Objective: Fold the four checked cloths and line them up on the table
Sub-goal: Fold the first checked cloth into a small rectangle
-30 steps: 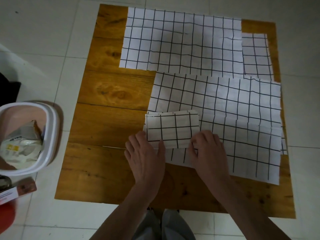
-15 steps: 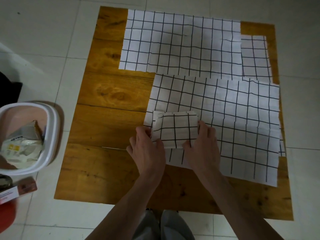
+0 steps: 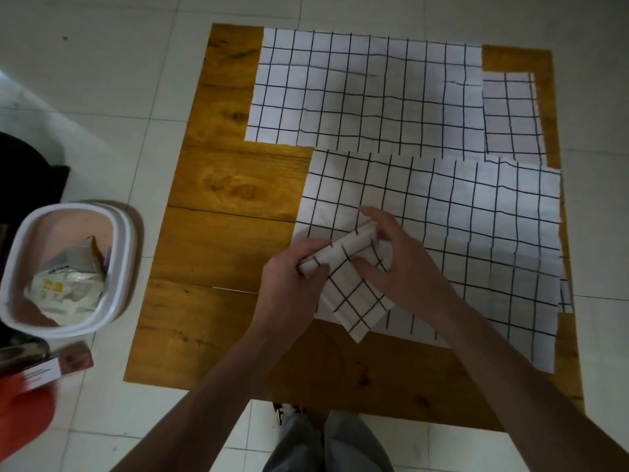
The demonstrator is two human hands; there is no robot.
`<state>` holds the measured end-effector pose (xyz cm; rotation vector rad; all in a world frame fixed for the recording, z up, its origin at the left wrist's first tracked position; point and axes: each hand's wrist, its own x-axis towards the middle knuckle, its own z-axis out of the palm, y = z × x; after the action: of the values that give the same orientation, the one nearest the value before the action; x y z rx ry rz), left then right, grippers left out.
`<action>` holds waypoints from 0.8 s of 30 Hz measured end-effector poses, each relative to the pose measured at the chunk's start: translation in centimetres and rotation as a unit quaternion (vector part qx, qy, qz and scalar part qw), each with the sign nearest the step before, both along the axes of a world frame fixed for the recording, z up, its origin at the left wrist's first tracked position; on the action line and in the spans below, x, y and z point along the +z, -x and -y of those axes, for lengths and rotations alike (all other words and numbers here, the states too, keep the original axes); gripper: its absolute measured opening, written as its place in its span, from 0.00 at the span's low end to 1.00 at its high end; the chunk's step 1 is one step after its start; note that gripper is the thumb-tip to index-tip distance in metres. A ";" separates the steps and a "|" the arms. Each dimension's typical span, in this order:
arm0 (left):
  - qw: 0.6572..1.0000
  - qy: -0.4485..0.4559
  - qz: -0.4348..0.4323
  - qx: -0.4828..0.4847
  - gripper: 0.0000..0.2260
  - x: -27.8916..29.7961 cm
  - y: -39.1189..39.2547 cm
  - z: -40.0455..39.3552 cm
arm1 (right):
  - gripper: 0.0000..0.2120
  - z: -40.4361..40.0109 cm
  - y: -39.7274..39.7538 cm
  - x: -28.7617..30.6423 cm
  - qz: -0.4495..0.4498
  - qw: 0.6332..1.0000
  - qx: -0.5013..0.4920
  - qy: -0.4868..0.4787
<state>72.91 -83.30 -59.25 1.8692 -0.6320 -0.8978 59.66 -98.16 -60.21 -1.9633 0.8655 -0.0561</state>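
A small folded checked cloth (image 3: 354, 294) hangs lifted above the wooden table (image 3: 218, 240), tilted, its lower corner pointing toward me. My left hand (image 3: 292, 284) grips its left end and my right hand (image 3: 398, 264) grips its upper right end. Under them lies a large checked cloth (image 3: 459, 233) spread flat on the near right of the table. Another large one (image 3: 367, 93) lies flat at the far side. A third flat cloth (image 3: 510, 114) shows at the far right, partly covered by the other two.
A white bin (image 3: 68, 264) with packaging in it stands on the tiled floor left of the table. A small box (image 3: 58, 369) and a red object (image 3: 23, 420) lie near it. Bare wood shows along the table's left side and near edge.
The folded cloth lay flat on the table under both hands. Now both hands have picked it up, and it is lifted and turned at an angle.
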 end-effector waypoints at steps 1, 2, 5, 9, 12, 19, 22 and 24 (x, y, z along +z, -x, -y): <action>0.999 0.012 -0.025 0.016 0.16 0.3 0.0 0.1 | 0.28 0.2 0.0 0.2 0.003 1.000 -0.009 -0.025; 0.998 0.022 -0.047 0.038 0.17 0.4 0.1 0.2 | 0.21 0.3 0.0 0.3 0.018 0.998 -0.030 -0.051; 0.984 0.024 -0.110 0.135 0.19 0.3 0.0 0.1 | 0.08 -0.3 0.3 0.4 0.077 0.978 -0.124 -0.149; 0.986 -0.012 -0.120 0.119 0.15 -0.4 -0.4 -1.8 | 0.08 -3.0 0.6 0.1 0.099 0.943 -0.219 -0.231; 0.993 -0.007 -0.097 0.062 0.12 -0.6 -0.8 -4.2 | 0.08 -5.2 0.4 0.1 0.095 0.933 -0.242 -0.248; 0.995 0.016 -0.071 0.070 0.09 -0.7 -4.2 -9.4 | 0.07 -12.3 -2.1 0.2 0.048 0.956 -0.245 -0.154; 0.995 -0.003 -0.076 0.065 0.09 -0.6 -6.2 -11.7 | 0.09 -15.6 -3.7 0.2 0.069 0.961 -0.242 -0.118; 0.996 -0.035 -0.072 0.045 0.09 -0.9 -7.9 -13.5 | 0.07 -17.5 -5.1 0.1 0.075 0.957 -0.252 -0.120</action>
<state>80.77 -69.79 -60.13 1.8609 -0.4299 -0.9965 64.81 -80.66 -60.11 -1.4551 1.1932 -0.3751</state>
